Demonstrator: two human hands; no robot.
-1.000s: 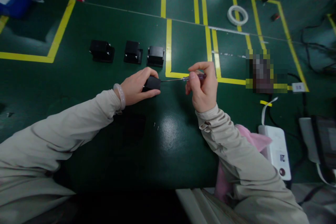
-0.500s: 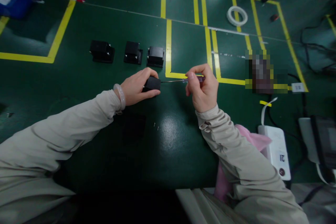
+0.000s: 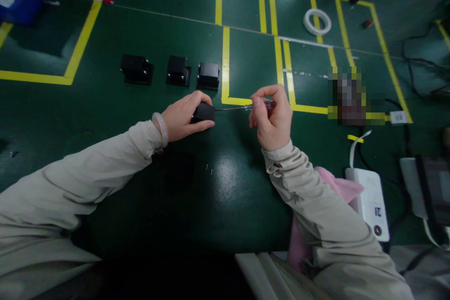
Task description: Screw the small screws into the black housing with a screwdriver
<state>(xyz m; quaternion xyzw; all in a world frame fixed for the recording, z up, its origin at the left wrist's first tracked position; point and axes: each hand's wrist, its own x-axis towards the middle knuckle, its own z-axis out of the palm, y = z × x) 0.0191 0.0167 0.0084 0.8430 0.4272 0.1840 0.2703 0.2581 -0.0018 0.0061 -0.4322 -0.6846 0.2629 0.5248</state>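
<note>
My left hand is closed around a small black block-shaped part, holding it on the green tabletop. A screwdriver with a clear purplish handle lies in the closed fingers of my right hand. Its thin shaft points left, and the tip meets the right face of the block; any screw there is too small to make out. Beyond my left hand stand three similar black parts with shiny screws: one on the left, one in the middle and one on the right. Two tiny screws lie in front.
Yellow tape outlines mark the green table. A roll of white tape lies at the back right. At right are a white power strip, a pink cloth and cables. A blue bin stands back left. One object at right is pixelated.
The screwdriver handle has turned slightly in my right fingers. My left hand and the block stay in place.
</note>
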